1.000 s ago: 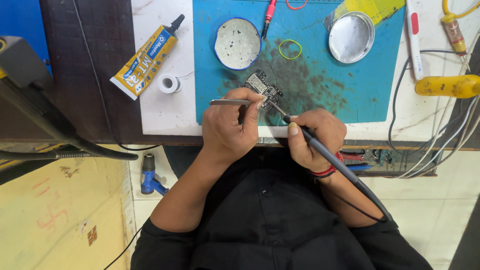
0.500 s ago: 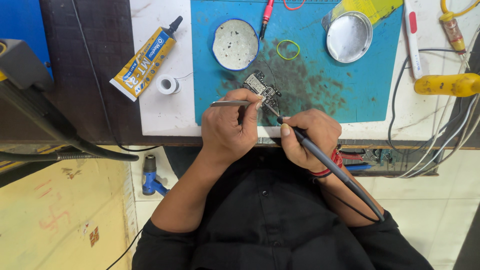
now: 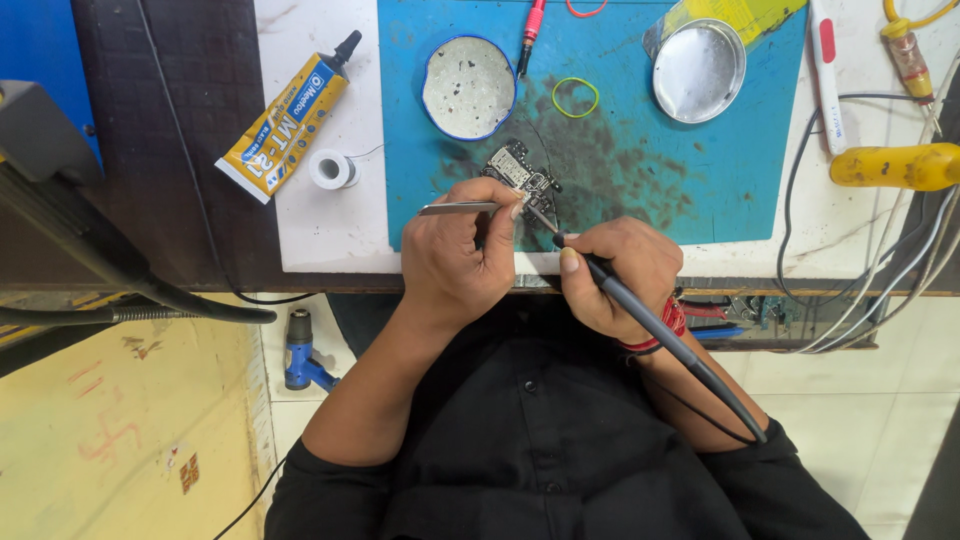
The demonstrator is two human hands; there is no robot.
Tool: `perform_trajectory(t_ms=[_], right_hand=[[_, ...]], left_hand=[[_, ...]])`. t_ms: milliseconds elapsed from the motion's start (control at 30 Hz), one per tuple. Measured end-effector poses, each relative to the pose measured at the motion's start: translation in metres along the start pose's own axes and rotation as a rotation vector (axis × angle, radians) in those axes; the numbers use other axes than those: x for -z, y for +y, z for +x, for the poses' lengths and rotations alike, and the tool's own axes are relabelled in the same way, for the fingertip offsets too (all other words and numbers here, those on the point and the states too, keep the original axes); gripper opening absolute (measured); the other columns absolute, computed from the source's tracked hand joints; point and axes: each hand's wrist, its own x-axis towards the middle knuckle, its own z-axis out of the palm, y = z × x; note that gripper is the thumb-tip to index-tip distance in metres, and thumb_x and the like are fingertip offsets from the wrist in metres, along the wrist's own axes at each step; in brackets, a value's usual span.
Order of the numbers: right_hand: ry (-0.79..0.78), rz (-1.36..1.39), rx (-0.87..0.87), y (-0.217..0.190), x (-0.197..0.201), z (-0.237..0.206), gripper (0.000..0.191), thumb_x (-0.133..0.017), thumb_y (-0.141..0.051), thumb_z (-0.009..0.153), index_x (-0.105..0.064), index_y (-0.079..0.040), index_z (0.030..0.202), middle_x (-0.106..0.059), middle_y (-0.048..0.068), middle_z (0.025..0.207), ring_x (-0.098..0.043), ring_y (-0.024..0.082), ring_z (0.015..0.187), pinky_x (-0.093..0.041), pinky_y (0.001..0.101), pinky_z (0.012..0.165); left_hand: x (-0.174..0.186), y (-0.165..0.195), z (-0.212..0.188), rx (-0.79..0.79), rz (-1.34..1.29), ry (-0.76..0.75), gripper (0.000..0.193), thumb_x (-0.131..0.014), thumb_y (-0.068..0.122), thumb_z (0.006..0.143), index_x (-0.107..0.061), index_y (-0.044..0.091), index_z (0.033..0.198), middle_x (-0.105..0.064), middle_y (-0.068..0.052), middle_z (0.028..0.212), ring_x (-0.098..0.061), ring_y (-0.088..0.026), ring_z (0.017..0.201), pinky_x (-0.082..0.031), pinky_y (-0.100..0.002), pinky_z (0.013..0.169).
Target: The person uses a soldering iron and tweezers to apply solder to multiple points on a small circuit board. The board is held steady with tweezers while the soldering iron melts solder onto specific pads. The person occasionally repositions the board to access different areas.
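A small dark circuit board (image 3: 520, 172) lies on the blue work mat (image 3: 640, 160). My left hand (image 3: 462, 252) grips metal tweezers (image 3: 455, 209) just below the board, their handle end pointing left. My right hand (image 3: 620, 272) holds a grey soldering iron (image 3: 650, 320) like a pen. Its thin tip reaches up-left to the board's lower edge. The iron's cord runs down past my wrist, which wears a red thread band.
A round tin (image 3: 468, 88) and a shiny lid (image 3: 698, 70) sit on the mat, with a yellow rubber band (image 3: 576, 97) between them. A yellow glue tube (image 3: 285, 120) and solder spool (image 3: 330, 169) lie left. Cables and a yellow tool (image 3: 890, 166) crowd the right.
The right hand and the soldering iron have shifted slightly left and up, bringing the tip closer onto the board. The left hand with the tweezers has barely moved.
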Motion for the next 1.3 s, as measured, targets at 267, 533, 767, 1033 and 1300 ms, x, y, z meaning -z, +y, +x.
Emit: perform_trajectory(t_ms=[267,533,767,1033,1300], right_hand=[[0.0,0.007,0.005,0.0,0.0,0.0,0.011,-0.073,-0.004,0.091,-0.063,-0.002,0.096,-0.072,0.012,0.086,-0.069,0.028,0.07,-0.052,0.0365,0.064],[0.009,0.002,-0.014,0.001,0.001,-0.002,0.011,-0.073,-0.005,0.09,-0.063,-0.003,0.096,-0.07,0.013,0.083,-0.066,0.027,0.067,-0.05,0.0369,0.063],[0.028,-0.022,-0.054,0.001,0.004,-0.005,0.012,-0.072,-0.006,0.091,-0.064,-0.002,0.099,-0.068,0.012,0.082,-0.064,0.026,0.066,-0.049,0.0364,0.062],[0.044,0.002,-0.009,-0.001,0.006,-0.003,0.014,-0.072,-0.004,0.09,-0.064,-0.002,0.101,-0.07,0.013,0.086,-0.067,0.027,0.07,-0.051,0.0363,0.065],[0.052,0.011,-0.005,-0.001,0.007,-0.004,0.015,-0.073,-0.003,0.088,-0.064,-0.002,0.1,-0.07,0.013,0.084,-0.067,0.027,0.069,-0.051,0.0362,0.064]], left_hand=[[0.0,0.001,0.0,0.016,0.005,-0.004,0.013,-0.073,0.003,0.097,-0.064,0.006,0.106,-0.069,-0.002,0.088,-0.069,-0.019,0.07,-0.053,-0.032,0.064],[0.001,0.0,0.0,0.0,0.005,-0.001,0.013,-0.073,0.002,0.097,-0.063,0.006,0.105,-0.069,-0.003,0.09,-0.068,-0.019,0.07,-0.053,-0.032,0.064],[-0.002,0.0,-0.004,0.192,-0.218,0.05,0.014,-0.071,0.002,0.1,-0.063,0.003,0.112,-0.076,-0.005,0.104,-0.07,-0.009,0.077,-0.051,-0.023,0.062],[0.006,-0.011,0.006,0.26,-0.63,0.268,0.016,-0.069,-0.003,0.107,-0.065,-0.001,0.122,-0.07,-0.008,0.118,-0.065,-0.007,0.088,-0.055,-0.021,0.081],[-0.002,-0.017,0.022,0.205,-0.387,0.296,0.016,-0.074,-0.005,0.103,-0.071,-0.001,0.119,-0.068,-0.006,0.115,-0.061,-0.005,0.083,-0.052,-0.02,0.07]])
